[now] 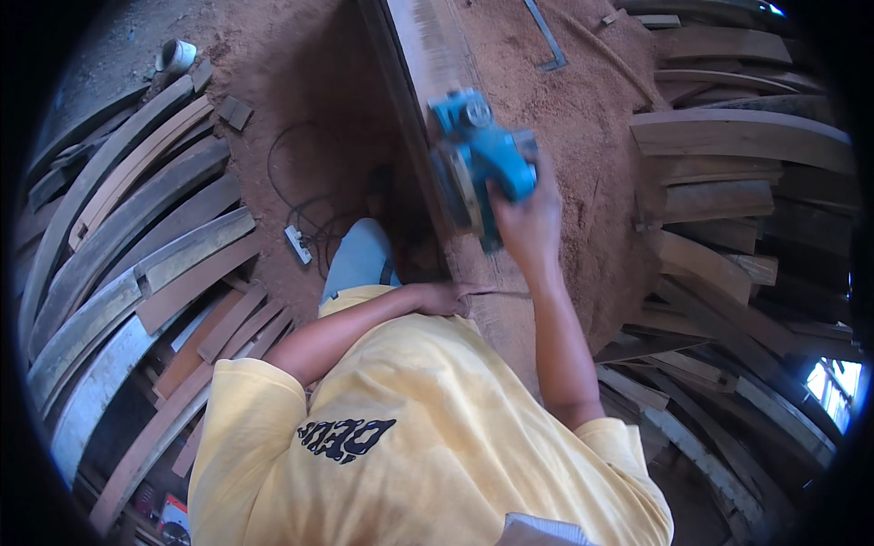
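My right hand (531, 218) is wrapped round the rear handle of a teal electric planer (487, 150). The planer rests on a long wooden beam (496, 309), close to its left edge, and looks a little blurred. Low in front of my waist, my left hand (446, 298) is closed at the beam's near left side. A thin dark cord (505, 294) runs from its fingers across the beam towards my right forearm; the fingertips are small and partly in shadow.
Wood shavings (583, 136) cover the ground right of the beam, with a metal square (549, 41) farther off. Curved planks are stacked at left (137, 209) and right (742, 141). A white power strip (298, 245) and looped cables lie left of my leg, near a white can (177, 56).
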Available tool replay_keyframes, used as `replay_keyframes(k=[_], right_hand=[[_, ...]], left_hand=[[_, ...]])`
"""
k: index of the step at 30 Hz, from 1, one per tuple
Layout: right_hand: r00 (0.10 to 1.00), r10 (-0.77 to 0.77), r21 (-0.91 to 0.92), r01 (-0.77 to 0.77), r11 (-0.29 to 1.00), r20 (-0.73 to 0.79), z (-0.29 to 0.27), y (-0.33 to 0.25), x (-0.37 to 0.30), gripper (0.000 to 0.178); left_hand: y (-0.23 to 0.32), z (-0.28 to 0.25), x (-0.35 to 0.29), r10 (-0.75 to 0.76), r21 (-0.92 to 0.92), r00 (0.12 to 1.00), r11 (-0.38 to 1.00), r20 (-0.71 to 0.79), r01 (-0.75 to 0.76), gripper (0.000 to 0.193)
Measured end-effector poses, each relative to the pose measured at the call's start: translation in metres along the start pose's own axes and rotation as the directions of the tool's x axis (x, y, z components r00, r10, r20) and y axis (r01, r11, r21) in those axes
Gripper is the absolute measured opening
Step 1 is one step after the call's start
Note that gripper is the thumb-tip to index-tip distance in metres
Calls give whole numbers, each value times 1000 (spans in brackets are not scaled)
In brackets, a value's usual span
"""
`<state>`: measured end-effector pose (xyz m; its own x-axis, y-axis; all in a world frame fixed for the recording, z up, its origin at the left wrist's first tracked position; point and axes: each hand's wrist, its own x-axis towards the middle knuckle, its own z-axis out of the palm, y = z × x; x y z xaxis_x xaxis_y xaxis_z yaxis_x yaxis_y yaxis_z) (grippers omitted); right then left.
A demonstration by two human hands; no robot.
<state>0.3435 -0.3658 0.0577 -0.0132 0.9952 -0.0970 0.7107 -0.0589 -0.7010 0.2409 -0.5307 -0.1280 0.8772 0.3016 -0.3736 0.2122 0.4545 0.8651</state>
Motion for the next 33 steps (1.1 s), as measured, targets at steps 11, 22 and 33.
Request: replay_keyframes(k=[11, 22, 33], right_hand=[[975, -220, -57, 218, 974, -32, 58, -79, 210, 37], [980, 141, -68, -133, 989, 139, -36, 40, -158, 65], [990, -139, -87, 139, 987, 6, 51, -38, 42, 40]], left_hand=[[-3, -26, -81, 172, -61, 899, 975, -403, -214, 39], [-34, -5, -138, 331, 378, 257, 912, -908, 161, 59], [-54, -50, -134, 297, 294, 78, 954, -952, -51, 38]])
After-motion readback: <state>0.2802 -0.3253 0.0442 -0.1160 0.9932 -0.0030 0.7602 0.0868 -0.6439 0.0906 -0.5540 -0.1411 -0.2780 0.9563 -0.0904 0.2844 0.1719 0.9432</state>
